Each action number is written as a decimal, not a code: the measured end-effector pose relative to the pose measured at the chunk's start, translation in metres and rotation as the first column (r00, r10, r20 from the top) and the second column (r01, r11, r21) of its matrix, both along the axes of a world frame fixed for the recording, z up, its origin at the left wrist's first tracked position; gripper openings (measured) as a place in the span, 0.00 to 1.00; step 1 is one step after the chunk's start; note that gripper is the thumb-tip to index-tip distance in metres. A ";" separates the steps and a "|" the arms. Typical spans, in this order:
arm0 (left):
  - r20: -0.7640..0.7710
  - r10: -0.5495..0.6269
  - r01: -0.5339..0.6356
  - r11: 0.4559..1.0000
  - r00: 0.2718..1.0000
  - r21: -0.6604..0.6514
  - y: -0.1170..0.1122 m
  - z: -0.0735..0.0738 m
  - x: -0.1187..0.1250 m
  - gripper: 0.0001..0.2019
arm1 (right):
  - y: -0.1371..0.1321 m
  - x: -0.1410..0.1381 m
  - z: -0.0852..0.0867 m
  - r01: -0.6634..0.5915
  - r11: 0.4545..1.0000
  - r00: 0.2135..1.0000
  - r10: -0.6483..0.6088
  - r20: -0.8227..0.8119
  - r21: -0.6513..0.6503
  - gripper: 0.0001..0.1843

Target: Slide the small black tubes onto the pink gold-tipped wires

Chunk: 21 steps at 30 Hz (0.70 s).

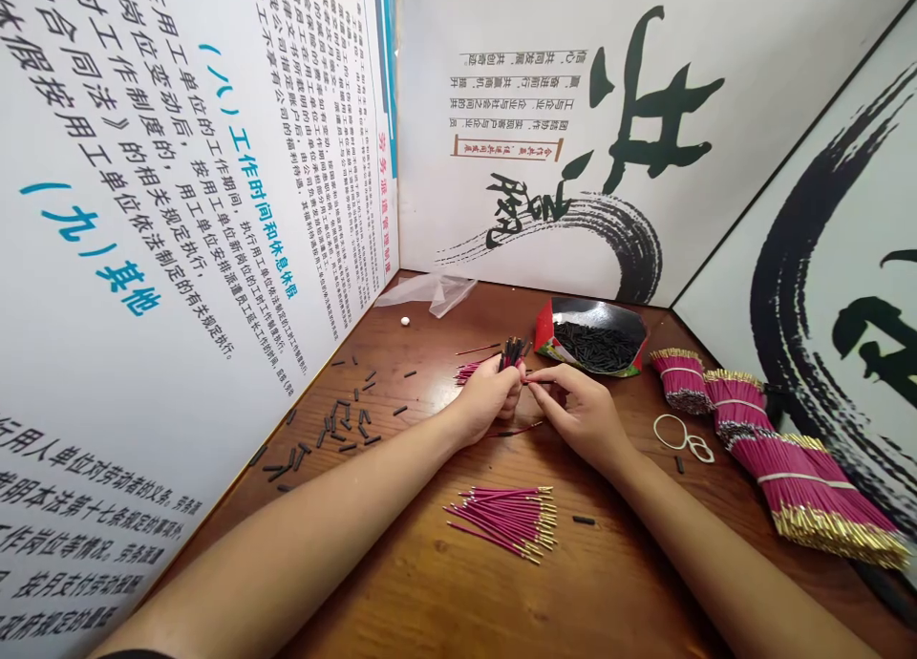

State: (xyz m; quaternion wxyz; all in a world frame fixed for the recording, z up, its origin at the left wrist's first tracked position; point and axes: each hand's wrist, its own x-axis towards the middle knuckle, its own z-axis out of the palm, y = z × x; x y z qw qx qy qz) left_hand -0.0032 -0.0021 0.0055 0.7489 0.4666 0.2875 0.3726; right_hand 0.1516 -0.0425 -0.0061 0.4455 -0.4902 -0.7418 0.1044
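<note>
- Holding a bunch of pink wires [510, 353], my left hand [487, 399] is closed round them like a fist. Their black-sleeved ends stick up past the thumb, so the tips stay exposed toward the other hand.
- My right hand [582, 413] is pinched narrow, thumb and forefinger meeting just beside that bunch. Something thin seems caught between them, but I cannot tell what it is.
- Both hands work close together above the middle of the table [430, 583].
- Just beyond the hands sits a red-edged tray [547, 336] of short black sleeve pieces, near enough, I judge, to pick from without shifting.
- Nearer to me lies a loose pile of gold-tipped pink wires [505, 516], all lying roughly the same way, with a lone black piece [583, 520] beside it.
- On the right are banded bundles [774, 449] of the same wires, with spare rubber bands [680, 435] between them and my right hand.
- On the left, scattered black pieces [336, 428] lie along the foot of the printed board [143, 258].
</note>
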 end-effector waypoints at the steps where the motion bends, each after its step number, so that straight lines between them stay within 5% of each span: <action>1: -0.003 0.003 -0.003 1.000 1.000 -0.001 0.000 -0.001 0.000 0.07 | 0.000 0.000 0.000 0.004 1.000 1.000 -0.004 -0.002 0.004 0.08; 21: -0.029 0.025 -0.025 1.000 0.999 -0.007 -0.002 0.002 0.002 0.08 | -0.003 -0.003 0.003 0.035 0.999 0.999 -0.036 0.031 0.013 0.05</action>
